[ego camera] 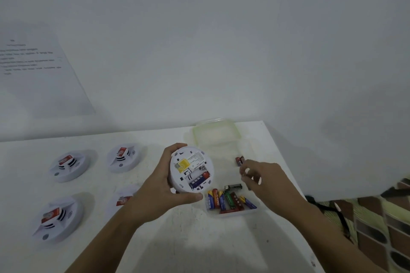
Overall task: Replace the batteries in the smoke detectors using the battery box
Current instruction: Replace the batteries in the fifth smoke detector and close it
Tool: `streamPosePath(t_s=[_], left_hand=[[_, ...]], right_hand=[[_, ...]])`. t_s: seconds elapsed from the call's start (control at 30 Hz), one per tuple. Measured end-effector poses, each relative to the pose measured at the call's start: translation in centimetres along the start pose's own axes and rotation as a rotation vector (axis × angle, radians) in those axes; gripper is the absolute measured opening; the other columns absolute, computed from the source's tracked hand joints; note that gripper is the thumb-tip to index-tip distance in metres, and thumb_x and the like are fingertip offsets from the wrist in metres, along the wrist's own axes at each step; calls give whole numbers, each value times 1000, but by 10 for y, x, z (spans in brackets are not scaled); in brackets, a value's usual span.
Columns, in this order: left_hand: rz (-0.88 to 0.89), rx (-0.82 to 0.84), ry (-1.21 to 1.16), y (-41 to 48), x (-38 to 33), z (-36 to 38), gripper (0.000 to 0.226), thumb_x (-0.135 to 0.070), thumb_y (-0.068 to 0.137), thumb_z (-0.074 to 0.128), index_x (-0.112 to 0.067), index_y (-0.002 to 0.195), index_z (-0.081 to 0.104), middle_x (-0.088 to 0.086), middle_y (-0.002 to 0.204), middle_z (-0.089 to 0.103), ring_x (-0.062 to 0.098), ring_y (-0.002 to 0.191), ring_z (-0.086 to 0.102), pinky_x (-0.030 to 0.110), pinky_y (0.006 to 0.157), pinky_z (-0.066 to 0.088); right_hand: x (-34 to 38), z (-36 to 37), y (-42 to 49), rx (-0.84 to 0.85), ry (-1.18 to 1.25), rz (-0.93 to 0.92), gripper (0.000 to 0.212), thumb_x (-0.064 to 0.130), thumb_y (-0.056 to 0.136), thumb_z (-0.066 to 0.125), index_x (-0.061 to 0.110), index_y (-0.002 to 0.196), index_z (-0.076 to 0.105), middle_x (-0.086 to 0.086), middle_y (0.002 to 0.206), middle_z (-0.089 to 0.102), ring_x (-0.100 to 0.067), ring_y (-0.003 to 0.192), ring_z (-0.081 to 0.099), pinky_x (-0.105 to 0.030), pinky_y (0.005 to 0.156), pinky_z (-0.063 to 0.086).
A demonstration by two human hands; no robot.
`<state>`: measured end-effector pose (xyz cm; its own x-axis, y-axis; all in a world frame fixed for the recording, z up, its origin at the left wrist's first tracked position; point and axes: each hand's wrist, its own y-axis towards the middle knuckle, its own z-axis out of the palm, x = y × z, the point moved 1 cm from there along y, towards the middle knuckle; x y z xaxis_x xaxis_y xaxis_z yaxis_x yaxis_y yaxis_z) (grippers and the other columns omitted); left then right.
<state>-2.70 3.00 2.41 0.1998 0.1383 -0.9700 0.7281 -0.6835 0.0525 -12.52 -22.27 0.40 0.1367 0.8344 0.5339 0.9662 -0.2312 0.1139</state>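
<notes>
Left hand around the smoke detector; right hand loosely curled above battery box, hold unclear.

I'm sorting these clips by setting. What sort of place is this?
Probably a room in a home, set up as a makeshift work spot: a plain white table set against a white wall, a printed sheet stuck on that wall, and patterned bedding-like fabric beside the table.

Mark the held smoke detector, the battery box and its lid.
held smoke detector (pixel 192 168), head view, middle of its open back.
battery box (pixel 235 213), head view, near wall.
box lid (pixel 214 133), head view, centre of the clear panel.
</notes>
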Motion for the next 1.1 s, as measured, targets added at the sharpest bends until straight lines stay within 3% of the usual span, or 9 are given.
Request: streamPosePath(t_s=[0.13, 0.23, 0.33, 0.47, 0.53, 0.63, 0.77, 0.87, 1.1], left_hand=[[-2, 12, 0, 2, 3, 12, 99, -5, 65, 92, -35, 141, 35, -21, 130, 56, 10, 126, 57, 34, 91, 59], [7, 8, -4, 2, 1, 16, 100, -4, 65, 91, -35, 141, 35, -21, 130, 55, 9, 126, 57, 33, 90, 59], [21, -17, -3, 2, -1, 18, 100, -3, 64, 91, -34, 141, 35, -24, 129, 54, 5, 125, 55, 30, 89, 58], [56, -47, 36, 4, -8, 19, 101, -6, 64, 91, -35, 141, 33, -28, 128, 52, 2, 126, 53, 28, 89, 58], [77, -64, 56, 5, -11, 19, 102, -8, 64, 92, -34, 143, 32, -26, 132, 49, 4, 128, 52, 29, 90, 58], [114, -100, 97, 7, -18, 20, 101, -10, 65, 92, -34, 142, 31, -29, 131, 46, 3, 129, 49, 26, 88, 58], [155, -160, 131, 8, -23, 23, 96, -10, 67, 91, -37, 137, 31, -36, 123, 48, -3, 125, 49, 15, 82, 55], [183, -202, 149, 9, -25, 23, 93, -13, 68, 91, -37, 136, 32, -31, 124, 48, 1, 126, 50, 13, 82, 53], [159, -190, 174, 9, -26, 22, 91, -11, 69, 90, -42, 130, 30, -40, 115, 50, -7, 119, 53, 11, 78, 53]], right_hand=[[-10, 5, -3, 103, -238, 19, 5, 30, 93, 65, 32, 95, 70, 11, 95, 72, -6, 81, 64, -23, 76, 53], [-7, 3, -5, 95, -257, 36, 17, 36, 96, 61, 31, 107, 72, 11, 103, 70, -7, 89, 60, -24, 81, 51], [8, -6, -5, -41, 40, 22, 9, 29, 94, 66, 27, 96, 75, 15, 91, 71, -3, 73, 63, -16, 70, 51], [42, -17, -8, -106, 464, -56, 4, 24, 90, 72, 27, 87, 73, 14, 88, 71, -6, 82, 65, -17, 62, 51], [53, -14, -8, -108, 509, -87, 6, 27, 88, 75, 32, 88, 72, 16, 93, 69, -7, 89, 63, -23, 65, 54], [60, -5, -4, -140, 504, -65, 18, 30, 82, 81, 38, 95, 70, 19, 101, 63, -4, 96, 59, -19, 65, 54], [64, 2, 0, -192, 514, -51, 24, 31, 78, 85, 25, 99, 75, 17, 102, 62, -4, 95, 61, -15, 65, 55], [67, 5, 2, -206, 570, -37, 27, 26, 75, 87, 21, 98, 75, 13, 103, 62, -6, 93, 63, -17, 65, 57], [68, 13, 12, -142, 636, 52, 26, 25, 76, 86, 18, 95, 70, 7, 107, 63, -11, 99, 67, -23, 79, 61]])
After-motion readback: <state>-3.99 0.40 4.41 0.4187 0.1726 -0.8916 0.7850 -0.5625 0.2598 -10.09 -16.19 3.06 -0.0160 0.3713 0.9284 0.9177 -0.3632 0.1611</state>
